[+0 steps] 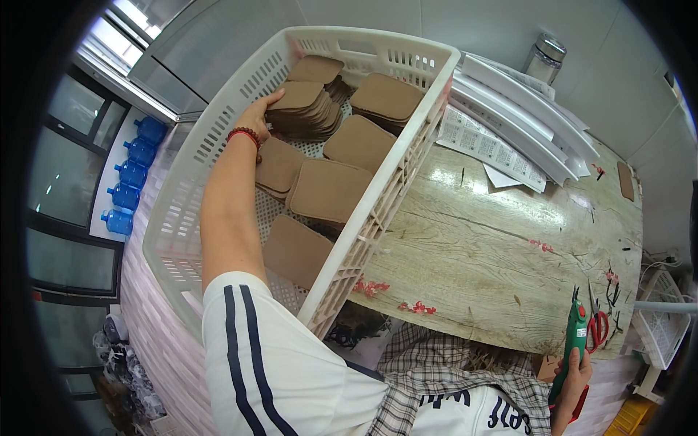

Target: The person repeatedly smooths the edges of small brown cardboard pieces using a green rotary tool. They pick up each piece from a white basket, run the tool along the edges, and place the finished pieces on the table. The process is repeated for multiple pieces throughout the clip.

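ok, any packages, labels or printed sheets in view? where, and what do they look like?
Printed label sheets: on the table right of the white crate, white, rows of small dark-printed rectangles.
Long white boxes: stacked along the table's far edge, plain.
Label on green cutter: small white patch, in the right hand.

The left hand [256, 116] grips a stack of brown pads [305, 110] inside the white crate [182, 218]. The right hand [574, 378], near right, holds green shears [576, 341].

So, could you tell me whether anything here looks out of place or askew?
The white crate sits tilted, overhanging the table edge. Inside it, the brown pads lie scattered and overlapping, not in neat stacks. The left hand rests on one pile.
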Available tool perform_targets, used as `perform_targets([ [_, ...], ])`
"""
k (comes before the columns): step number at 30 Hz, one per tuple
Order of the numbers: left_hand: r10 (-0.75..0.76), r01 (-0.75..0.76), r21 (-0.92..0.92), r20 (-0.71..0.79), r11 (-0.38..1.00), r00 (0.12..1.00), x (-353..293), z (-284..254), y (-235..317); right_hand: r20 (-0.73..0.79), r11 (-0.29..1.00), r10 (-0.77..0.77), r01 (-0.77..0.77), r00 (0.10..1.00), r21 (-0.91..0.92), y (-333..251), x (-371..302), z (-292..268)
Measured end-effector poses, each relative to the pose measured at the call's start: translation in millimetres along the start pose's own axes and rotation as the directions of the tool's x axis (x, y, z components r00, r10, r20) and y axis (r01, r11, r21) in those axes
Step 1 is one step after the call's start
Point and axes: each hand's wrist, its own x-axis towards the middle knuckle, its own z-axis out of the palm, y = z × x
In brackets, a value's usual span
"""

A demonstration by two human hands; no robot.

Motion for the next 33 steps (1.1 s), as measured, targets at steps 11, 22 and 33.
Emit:
perform_targets([
  [11, -0.115, 0.139, -0.096, 0.227, 0.986, 0.967, -17, -3, 6, 0.030, 1.000, 0.018, -0.018, 0.999, 0.012, -6, -6, -6],
  [22, -0.063, 0.073, -0.172, 0.061, 0.982, 0.996, -35, -9, 8, 0.072, 1.000, 0.013, -0.014, 0.997, 0.006, -6, -8, -24],
  [33, 0.356, -0.251, -0.366, 0.256, 0.896, 0.899, -32, -62, 92, 0.017, 0.995, -0.024, 0.022, 1.000, 0.100, 0, -17, -30],
])
